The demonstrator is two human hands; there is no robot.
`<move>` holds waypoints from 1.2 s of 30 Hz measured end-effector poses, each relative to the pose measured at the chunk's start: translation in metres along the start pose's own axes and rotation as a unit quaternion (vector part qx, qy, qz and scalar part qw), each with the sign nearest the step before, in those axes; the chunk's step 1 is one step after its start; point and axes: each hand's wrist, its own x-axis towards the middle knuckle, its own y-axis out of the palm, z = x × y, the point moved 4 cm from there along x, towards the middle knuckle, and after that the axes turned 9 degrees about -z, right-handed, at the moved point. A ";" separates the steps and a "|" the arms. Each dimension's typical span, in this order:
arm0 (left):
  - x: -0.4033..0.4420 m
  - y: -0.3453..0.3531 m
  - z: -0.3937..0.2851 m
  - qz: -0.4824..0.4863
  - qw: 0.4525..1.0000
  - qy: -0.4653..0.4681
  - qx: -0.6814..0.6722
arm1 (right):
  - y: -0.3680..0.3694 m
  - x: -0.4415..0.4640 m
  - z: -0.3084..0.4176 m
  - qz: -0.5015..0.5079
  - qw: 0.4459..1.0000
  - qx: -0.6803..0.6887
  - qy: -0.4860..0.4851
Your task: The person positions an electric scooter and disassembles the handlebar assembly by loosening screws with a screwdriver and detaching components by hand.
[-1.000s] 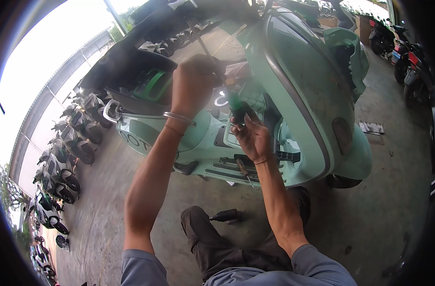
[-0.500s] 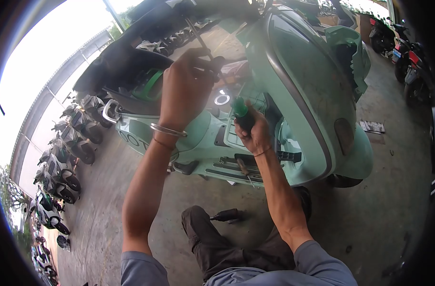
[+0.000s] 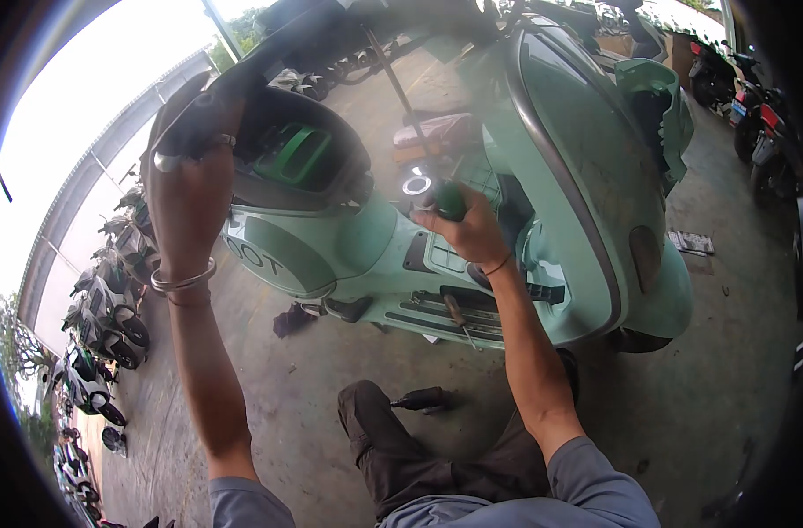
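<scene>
My right hand (image 3: 472, 231) is closed round the green handle (image 3: 452, 201) of a long screwdriver, whose thin shaft (image 3: 400, 92) slants up and left toward the dark parts at the top. At the left, my left hand (image 3: 189, 189) is raised beside the open under-seat compartment (image 3: 300, 154) and the dark seat edge. Its fingers are dark and blurred, so what they touch cannot be made out. The pale green scooter (image 3: 357, 233) stands side-on, with a silver ring-shaped part (image 3: 416, 186) showing just left of the screwdriver handle.
Another tool with a brown handle (image 3: 453, 308) lies on the footboard. A black power tool (image 3: 417, 399) lies on the floor between my legs, and a dark cloth (image 3: 292, 320) lies below the scooter. Parked motorbikes (image 3: 102, 308) line the left; others (image 3: 758, 123) stand at the right.
My left hand has left the screwdriver shaft and moved left to the seat side, uncovering the compartment. My right hand keeps hold of the handle and has shifted slightly right.
</scene>
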 end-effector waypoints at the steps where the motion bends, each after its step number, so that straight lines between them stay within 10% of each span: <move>1: 0.000 0.003 -0.001 0.018 0.999 -0.037 -0.026 | -0.002 0.001 -0.002 0.077 0.994 0.058 0.057; 9: -0.002 0.003 -0.011 -0.034 0.994 -0.053 -0.085 | -0.024 0.010 -0.007 0.219 0.926 0.205 0.229; 19: -0.022 0.017 -0.006 -0.083 0.986 -0.116 -0.091 | -0.011 -0.030 -0.023 0.090 0.980 0.027 0.176; 36: 0.023 -0.008 -0.011 0.232 0.858 -0.402 -0.222 | -0.023 -0.059 0.243 -0.022 0.912 -0.094 0.399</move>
